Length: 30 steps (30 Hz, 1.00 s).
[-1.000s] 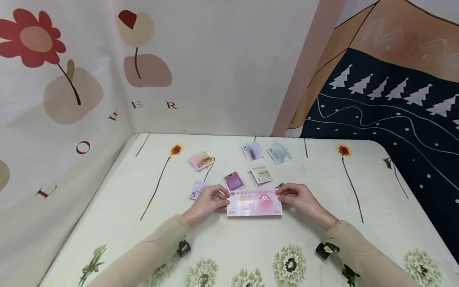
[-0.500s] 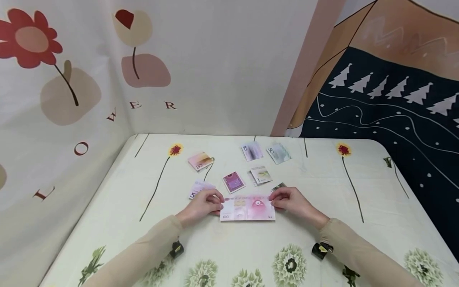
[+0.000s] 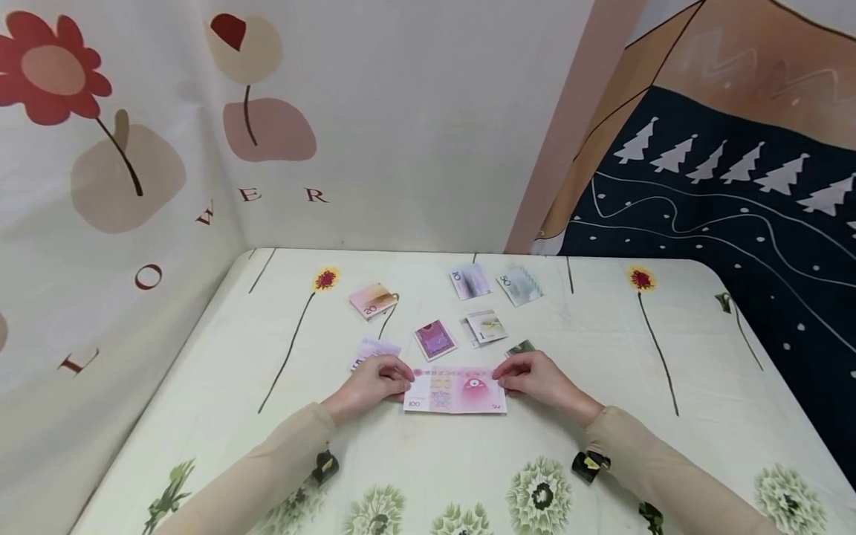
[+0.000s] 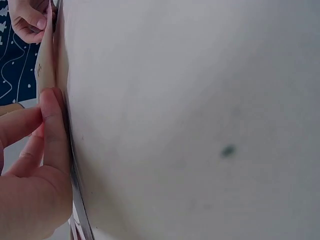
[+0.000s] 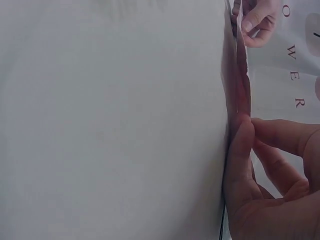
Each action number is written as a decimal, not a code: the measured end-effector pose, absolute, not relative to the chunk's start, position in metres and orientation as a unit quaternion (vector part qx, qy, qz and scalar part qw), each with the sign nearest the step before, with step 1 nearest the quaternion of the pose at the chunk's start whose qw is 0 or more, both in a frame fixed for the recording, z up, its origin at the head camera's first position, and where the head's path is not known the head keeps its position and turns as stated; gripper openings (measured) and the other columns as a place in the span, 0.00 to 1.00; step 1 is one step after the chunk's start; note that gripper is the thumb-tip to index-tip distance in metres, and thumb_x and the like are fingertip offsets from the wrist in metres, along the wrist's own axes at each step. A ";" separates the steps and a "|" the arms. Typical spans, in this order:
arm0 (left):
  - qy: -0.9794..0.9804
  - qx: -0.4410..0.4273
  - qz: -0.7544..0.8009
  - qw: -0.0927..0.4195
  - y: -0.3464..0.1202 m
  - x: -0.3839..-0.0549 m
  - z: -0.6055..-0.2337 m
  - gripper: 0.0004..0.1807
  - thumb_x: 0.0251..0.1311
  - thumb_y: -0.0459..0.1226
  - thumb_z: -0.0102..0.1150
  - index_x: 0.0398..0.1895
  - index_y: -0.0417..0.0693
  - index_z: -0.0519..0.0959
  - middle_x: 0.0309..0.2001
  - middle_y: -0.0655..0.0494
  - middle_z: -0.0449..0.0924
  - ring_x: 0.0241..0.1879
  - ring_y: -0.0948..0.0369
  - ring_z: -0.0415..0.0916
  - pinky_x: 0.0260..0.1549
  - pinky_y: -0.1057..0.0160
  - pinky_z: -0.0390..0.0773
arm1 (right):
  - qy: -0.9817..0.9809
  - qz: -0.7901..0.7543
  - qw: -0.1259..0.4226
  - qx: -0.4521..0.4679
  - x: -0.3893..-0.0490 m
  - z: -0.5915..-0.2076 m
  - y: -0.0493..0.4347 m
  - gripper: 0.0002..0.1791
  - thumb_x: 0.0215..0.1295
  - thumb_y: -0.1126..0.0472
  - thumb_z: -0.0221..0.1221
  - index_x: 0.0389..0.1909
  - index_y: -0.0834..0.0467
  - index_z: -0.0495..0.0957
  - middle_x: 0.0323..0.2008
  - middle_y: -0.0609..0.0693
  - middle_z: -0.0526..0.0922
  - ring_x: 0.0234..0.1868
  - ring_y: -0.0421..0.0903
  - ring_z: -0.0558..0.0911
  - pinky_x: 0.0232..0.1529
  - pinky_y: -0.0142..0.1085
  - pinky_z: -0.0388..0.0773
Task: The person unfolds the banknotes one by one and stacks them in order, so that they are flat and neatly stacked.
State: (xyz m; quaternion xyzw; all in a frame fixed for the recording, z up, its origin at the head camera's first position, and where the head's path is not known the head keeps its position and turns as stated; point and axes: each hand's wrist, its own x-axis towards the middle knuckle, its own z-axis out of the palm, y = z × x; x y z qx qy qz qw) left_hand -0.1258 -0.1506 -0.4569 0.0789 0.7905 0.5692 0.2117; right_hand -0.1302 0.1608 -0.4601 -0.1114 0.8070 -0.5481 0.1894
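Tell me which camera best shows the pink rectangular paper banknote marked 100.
The head view: the pink rectangular paper banknote shows its printed face there, with the 100 visible. Both wrist views show it nearly edge-on, as a thin strip.

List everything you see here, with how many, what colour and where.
100 note: one, pink and white, front centre
Magenta note: one, centre
1 note: one, pale, right of the magenta note
10 note: one, lavender, back centre
50 note: one, grey-green, right of the 10 note
20 note: one, orange-brown, back left
Pale purple note: one, left of centre, partly hidden
Dark green item: one, unclear, right of centre
Tablecloth: one, off-white, flowered, underneath
Wall hangings: white behind and left, navy-brown right
Left hand, right hand: two, pinching the 100 note's ends
Sleeves: two, beige, on the arms
Wrist devices: two, black, at the cuffs
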 end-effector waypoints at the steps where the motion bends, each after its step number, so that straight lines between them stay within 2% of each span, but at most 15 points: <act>1: 0.794 0.077 0.564 0.212 -0.150 -0.126 -0.456 0.05 0.58 0.23 0.59 0.38 0.31 0.80 0.31 0.49 0.79 0.32 0.61 0.77 0.34 0.63 0.83 | 0.809 -0.545 0.188 -0.112 -0.130 -0.460 0.160 0.07 0.60 0.72 0.61 0.38 0.70 0.82 0.30 0.53 0.82 0.28 0.43 0.81 0.30 0.32 0.81; 11: 0.822 0.068 0.527 0.206 -0.147 -0.128 -0.453 0.06 0.57 0.25 0.62 0.38 0.33 0.83 0.31 0.52 0.81 0.29 0.62 0.78 0.32 0.64 0.82 | 0.843 -0.497 0.177 -0.105 -0.131 -0.458 0.156 0.05 0.59 0.70 0.63 0.35 0.66 0.85 0.33 0.51 0.83 0.29 0.42 0.81 0.32 0.33 0.81; 18: 0.832 0.072 0.509 0.211 -0.145 -0.130 -0.449 0.07 0.57 0.27 0.63 0.38 0.33 0.84 0.33 0.50 0.84 0.24 0.63 0.78 0.27 0.66 0.81 | 0.852 -0.480 0.179 -0.105 -0.133 -0.458 0.155 0.05 0.58 0.69 0.63 0.34 0.66 0.85 0.30 0.50 0.83 0.28 0.42 0.81 0.30 0.32 0.79; 24: 0.812 0.062 0.529 0.239 -0.148 -0.131 -0.450 0.07 0.57 0.26 0.62 0.38 0.31 0.83 0.25 0.50 0.81 0.18 0.65 0.72 0.19 0.70 0.75 | 0.856 -0.471 0.176 -0.121 -0.133 -0.457 0.154 0.06 0.57 0.69 0.63 0.34 0.65 0.85 0.28 0.48 0.83 0.27 0.40 0.79 0.29 0.30 0.77; 30: 0.796 0.065 0.548 0.250 -0.149 -0.131 -0.452 0.08 0.57 0.25 0.61 0.39 0.29 0.82 0.20 0.49 0.79 0.16 0.65 0.71 0.18 0.70 0.73 | 0.856 -0.470 0.178 -0.120 -0.133 -0.458 0.155 0.07 0.56 0.68 0.64 0.35 0.65 0.85 0.28 0.48 0.82 0.27 0.41 0.77 0.28 0.30 0.76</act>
